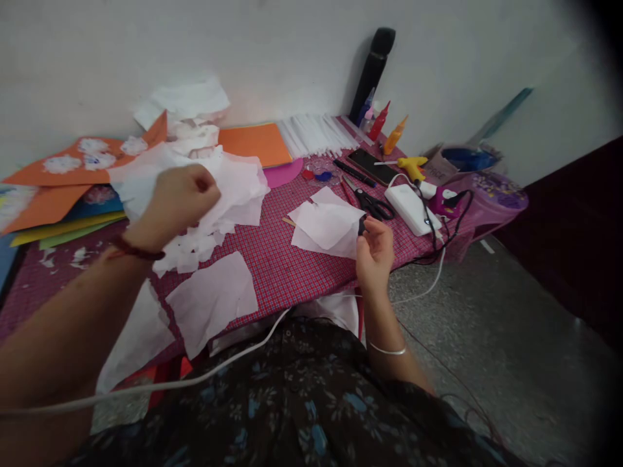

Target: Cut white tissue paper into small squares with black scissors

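Observation:
My left hand [187,194] is closed and slightly blurred, held over a pile of thin white tissue paper [241,188]. Whatever its fingers may hold is hidden. At the right edge of two overlapping white paper sheets [326,224], my right hand [376,253] has its fingers curled in. A small black object [361,225] shows by those fingertips; its kind is unclear. Black-handled scissors [374,205] lie just beyond this hand. Another white paper square [214,298] lies flat near the front edge of the table, between my arms.
Orange card [256,144] and white strips [316,134] lie along the wall. A phone [372,167], a yellow glue gun [413,167], a white power bank [413,209] and paint bottles [395,135] crowd the right side. A white cable [195,381] crosses my lap.

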Action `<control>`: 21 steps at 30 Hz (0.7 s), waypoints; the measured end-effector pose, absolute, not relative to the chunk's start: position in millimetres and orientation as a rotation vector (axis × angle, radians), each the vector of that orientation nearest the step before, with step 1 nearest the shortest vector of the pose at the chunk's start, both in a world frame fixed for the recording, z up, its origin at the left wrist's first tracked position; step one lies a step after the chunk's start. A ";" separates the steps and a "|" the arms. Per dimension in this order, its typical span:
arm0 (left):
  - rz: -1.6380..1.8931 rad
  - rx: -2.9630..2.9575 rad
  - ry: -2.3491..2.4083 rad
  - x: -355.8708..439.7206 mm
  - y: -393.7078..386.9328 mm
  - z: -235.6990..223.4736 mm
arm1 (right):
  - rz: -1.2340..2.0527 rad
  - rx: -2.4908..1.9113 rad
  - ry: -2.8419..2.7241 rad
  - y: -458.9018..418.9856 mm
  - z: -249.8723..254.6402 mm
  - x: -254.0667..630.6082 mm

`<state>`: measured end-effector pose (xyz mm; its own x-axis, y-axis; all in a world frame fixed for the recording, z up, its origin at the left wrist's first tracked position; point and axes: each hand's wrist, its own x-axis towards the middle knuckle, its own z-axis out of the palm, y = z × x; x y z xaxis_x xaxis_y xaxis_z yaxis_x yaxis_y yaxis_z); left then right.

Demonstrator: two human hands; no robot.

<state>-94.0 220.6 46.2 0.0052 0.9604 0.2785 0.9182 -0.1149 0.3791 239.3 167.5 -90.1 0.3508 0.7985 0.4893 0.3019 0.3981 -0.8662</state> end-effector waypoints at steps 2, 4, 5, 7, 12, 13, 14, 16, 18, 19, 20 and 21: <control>0.840 2.069 1.985 -90.5 208.7 68.3 | 0.440 -1.097 -1.233 155.8 -74.7 228.3; 0.938 1.904 1.752 -77.7 191.3 79.6 | 0.545 -1.006 -1.266 142.3 -62.0 210.1; 0.932 1.845 1.666 -68.8 182.4 80.6 | 0.667 -0.965 -1.292 135.4 -58.1 199.2; 0.868 1.793 1.515 -49.0 167.0 74.9 | 0.935 -0.879 -1.281 122.5 -56.6 177.2; 0.668 1.762 1.350 -7.2 146.0 38.7 | 1.297 -0.778 -1.200 105.8 -78.2 147.5; 0.641 1.719 1.321 -1.6 144.1 30.7 | 1.301 -0.788 -1.188 105.5 -83.2 147.6; 0.628 1.657 1.286 3.2 142.8 22.9 | 1.291 -0.810 -1.180 106.0 -87.8 149.3; 0.632 1.512 1.225 10.4 141.2 9.1 | 1.265 -0.868 -1.166 108.4 -95.0 154.9; 0.663 1.424 1.202 15.3 139.4 -1.4 | 1.269 -0.903 -1.150 111.1 -99.4 160.9; 0.680 1.418 1.205 17.2 138.1 -5.2 | 1.276 -0.902 -1.142 112.2 -100.4 163.3; 0.697 1.431 1.214 19.0 136.3 -8.0 | 1.279 -0.892 -1.139 112.9 -100.7 165.3; 0.718 1.457 1.222 20.6 133.9 -10.3 | 1.273 -0.884 -1.143 113.2 -100.1 166.9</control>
